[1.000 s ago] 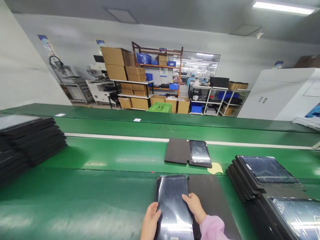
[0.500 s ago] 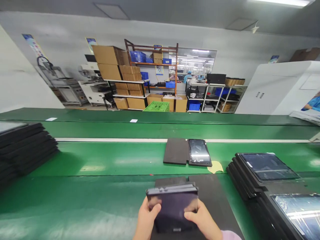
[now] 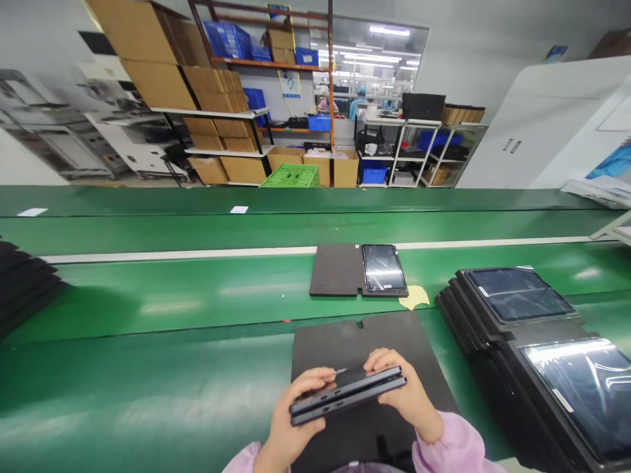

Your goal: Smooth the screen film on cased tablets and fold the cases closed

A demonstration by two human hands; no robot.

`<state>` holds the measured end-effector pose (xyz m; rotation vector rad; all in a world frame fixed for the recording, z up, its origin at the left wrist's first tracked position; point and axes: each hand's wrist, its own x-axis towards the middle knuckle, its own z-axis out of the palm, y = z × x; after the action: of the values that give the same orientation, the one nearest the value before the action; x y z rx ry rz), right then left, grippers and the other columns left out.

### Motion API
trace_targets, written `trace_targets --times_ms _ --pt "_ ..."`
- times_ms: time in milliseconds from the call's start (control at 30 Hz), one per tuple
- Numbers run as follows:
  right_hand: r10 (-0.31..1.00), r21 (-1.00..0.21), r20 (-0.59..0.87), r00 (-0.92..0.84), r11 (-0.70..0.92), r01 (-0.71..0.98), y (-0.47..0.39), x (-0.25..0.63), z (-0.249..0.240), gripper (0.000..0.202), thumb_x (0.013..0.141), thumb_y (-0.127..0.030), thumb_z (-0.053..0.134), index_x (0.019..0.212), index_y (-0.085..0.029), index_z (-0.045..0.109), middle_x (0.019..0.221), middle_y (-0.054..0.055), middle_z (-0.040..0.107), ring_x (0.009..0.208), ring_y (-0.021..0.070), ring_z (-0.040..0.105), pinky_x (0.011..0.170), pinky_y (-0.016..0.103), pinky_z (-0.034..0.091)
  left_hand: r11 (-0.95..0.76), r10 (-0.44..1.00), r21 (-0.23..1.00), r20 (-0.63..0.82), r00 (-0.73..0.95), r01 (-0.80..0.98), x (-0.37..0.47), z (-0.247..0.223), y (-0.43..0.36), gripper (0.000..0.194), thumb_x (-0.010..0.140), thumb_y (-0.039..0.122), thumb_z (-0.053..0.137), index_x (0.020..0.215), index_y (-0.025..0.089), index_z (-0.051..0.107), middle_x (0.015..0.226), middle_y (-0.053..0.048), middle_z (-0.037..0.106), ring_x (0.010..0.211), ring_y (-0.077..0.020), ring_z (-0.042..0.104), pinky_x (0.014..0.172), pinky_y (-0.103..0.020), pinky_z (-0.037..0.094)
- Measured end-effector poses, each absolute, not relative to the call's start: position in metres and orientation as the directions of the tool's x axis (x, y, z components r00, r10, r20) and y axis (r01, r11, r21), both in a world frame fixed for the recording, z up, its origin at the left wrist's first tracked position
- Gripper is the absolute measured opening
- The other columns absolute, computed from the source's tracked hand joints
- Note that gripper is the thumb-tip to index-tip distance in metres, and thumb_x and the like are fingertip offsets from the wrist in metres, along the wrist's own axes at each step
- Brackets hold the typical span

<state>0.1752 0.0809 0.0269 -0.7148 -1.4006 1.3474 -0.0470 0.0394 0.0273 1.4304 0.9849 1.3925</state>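
Both of my hands hold one dark tablet (image 3: 348, 392) edge-on above an open black folio case (image 3: 345, 338) lying flat on the green table. My left hand (image 3: 290, 427) grips the tablet's left end, and my right hand (image 3: 407, 394) grips its right end. The tablet's side with small ports faces me. Pink sleeves cover both of my wrists.
Another open case with a tablet in it (image 3: 362, 270) lies on the green conveyor belt (image 3: 197, 289), next to a yellow scrap (image 3: 415, 299). Stacks of cased tablets (image 3: 532, 328) stand at the right, black cases (image 3: 22, 286) at the left. Shelves with cardboard boxes (image 3: 217, 98) stand beyond.
I lifted the tablet off the case and turned it from flat to edge-on. The view tilted downward and closer.
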Motion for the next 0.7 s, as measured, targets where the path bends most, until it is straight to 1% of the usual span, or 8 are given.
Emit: trace_targets --times_ms 133,267,467,533,567,600,667,700 --pt "0.917 -0.947 0.256 -0.306 0.174 -0.271 0.086 0.173 0.028 0.04 0.069 -0.052 0.075 0.086 -0.02 0.056 0.086 0.005 0.06 0.079 0.0201 0.055 0.069 0.029 0.042 -0.316 0.948 0.949 0.316 0.047 -0.02 -0.048 0.033 0.046 0.032 0.067 0.047 0.071 0.092 0.026 0.067 0.09 -0.006 0.069 0.085 -0.0196 0.067 0.074 -0.03 0.057" --pt "0.92 -0.949 0.247 -0.305 0.165 -0.27 0.088 0.17 0.029 0.04 0.07 -0.051 0.075 0.087 -0.02 0.056 0.086 0.005 0.06 0.078 0.0196 0.055 0.069 0.029 0.042 -0.271 0.962 0.962 0.272 0.018 -0.026 -0.05 0.033 0.047 0.035 0.064 0.048 0.072 0.089 0.023 0.069 0.088 -0.009 0.07 0.083 -0.0226 0.067 0.072 -0.033 0.057" --pt "0.924 -0.942 0.255 -0.284 0.171 -0.29 0.091 0.168 0.037 0.039 0.066 -0.048 0.078 0.085 -0.02 0.058 0.084 0.003 0.061 0.073 0.0171 0.055 0.065 0.027 0.042 -0.231 0.973 0.973 0.231 0.011 -0.002 -0.059 0.022 0.045 0.034 0.064 0.049 0.071 0.089 0.026 0.07 0.09 -0.008 0.07 0.085 -0.0248 0.067 0.073 -0.035 0.058" --pt "0.912 -0.939 0.269 -0.309 0.177 -0.296 0.094 0.171 0.034 0.038 0.068 -0.046 0.078 0.087 -0.02 0.058 0.088 0.003 0.061 0.077 0.0171 0.057 0.068 0.027 0.044 -0.233 0.972 0.972 0.233 0.007 0.012 -0.063 0.014 0.043 0.034 0.065 0.049 0.071 0.089 0.025 0.069 0.09 -0.008 0.07 0.086 -0.0249 0.067 0.074 -0.034 0.058" --pt "0.901 -0.95 0.26 -0.347 0.175 -0.257 0.097 0.174 0.03 0.04 0.067 -0.045 0.078 0.093 -0.021 0.058 0.094 0.004 0.061 0.084 0.0183 0.057 0.074 0.028 0.044 -0.224 0.974 0.974 0.224 -0.01 0.029 -0.065 0.009 0.042 0.035 0.064 0.047 0.072 0.091 0.025 0.068 0.091 -0.008 0.07 0.087 -0.0245 0.067 0.075 -0.033 0.057" --pt "0.891 -0.971 0.222 -0.397 0.167 -0.169 0.099 0.178 0.023 0.048 0.066 -0.043 0.079 0.102 -0.021 0.057 0.103 0.006 0.06 0.092 0.0199 0.057 0.08 0.03 0.044 -0.197 0.979 0.98 0.198 -0.036 0.04 -0.065 0.004 0.042 0.037 0.063 0.045 0.074 0.093 0.025 0.067 0.093 -0.007 0.07 0.088 -0.0239 0.066 0.076 -0.032 0.057" --pt "0.876 -0.987 0.07 -0.478 0.13 0.094 0.103 0.185 0.006 0.058 0.065 -0.035 0.079 0.115 -0.021 0.054 0.115 0.008 0.058 0.104 0.0226 0.055 0.09 0.033 0.041 -0.116 0.977 0.993 0.118 -0.178 0.019 -0.063 -0.008 0.043 0.044 0.059 0.046 0.077 0.094 0.023 0.064 0.091 -0.006 0.069 0.087 -0.022 0.066 0.078 -0.03 0.056" --pt "0.872 -0.97 -0.012 -0.489 0.109 0.218 0.104 0.187 -0.002 0.054 0.067 -0.03 0.076 0.116 -0.02 0.055 0.112 0.008 0.061 0.103 0.023 0.056 0.091 0.034 0.041 -0.054 0.956 0.998 0.05 -0.288 -0.008 -0.061 -0.013 0.047 0.048 0.056 0.05 0.077 0.092 0.021 0.063 0.088 -0.005 0.069 0.085 -0.021 0.066 0.078 -0.029 0.055"
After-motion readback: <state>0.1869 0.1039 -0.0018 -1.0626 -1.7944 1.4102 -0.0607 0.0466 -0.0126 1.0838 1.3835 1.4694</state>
